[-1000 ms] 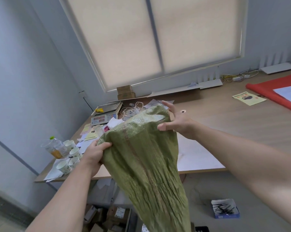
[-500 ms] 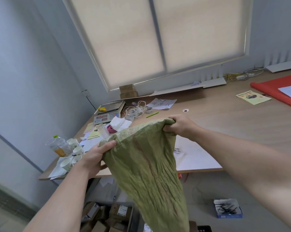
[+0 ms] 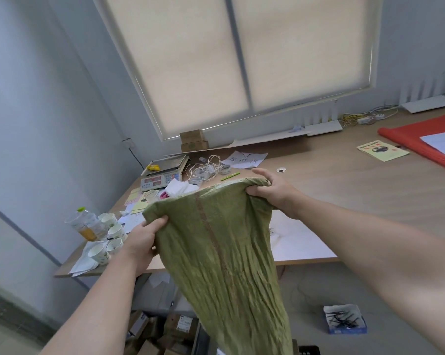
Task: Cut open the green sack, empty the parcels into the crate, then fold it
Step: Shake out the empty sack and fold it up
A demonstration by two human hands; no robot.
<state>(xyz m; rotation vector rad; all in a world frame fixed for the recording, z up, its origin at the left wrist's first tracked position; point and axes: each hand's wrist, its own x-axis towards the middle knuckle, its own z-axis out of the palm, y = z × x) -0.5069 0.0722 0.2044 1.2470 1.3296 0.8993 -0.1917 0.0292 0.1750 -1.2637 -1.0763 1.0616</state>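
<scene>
The green sack (image 3: pixel 224 249) hangs limp and wrinkled in front of me, held up by its upper edge above the floor. My left hand (image 3: pixel 142 239) grips its upper left corner. My right hand (image 3: pixel 272 190) grips its upper right corner, the cloth bunched under the fingers. The sack narrows toward the bottom edge of the view. Below it, cardboard parcels (image 3: pixel 175 326) lie heaped together; whatever holds them is mostly hidden behind the sack and my arm.
A wooden table (image 3: pixel 344 190) stands ahead with a scale (image 3: pixel 162 172), tangled white cord (image 3: pixel 206 170), papers, paper cups (image 3: pixel 108 239) and a bottle (image 3: pixel 84 224). A red cloth (image 3: pixel 418 142) lies far right. A blue box of black ties (image 3: pixel 344 319) sits on the floor.
My right hand closed on the sack's upper right corner and moved right, spreading the top edge wider. The sack's top has come down a little, uncovering more of the table behind.
</scene>
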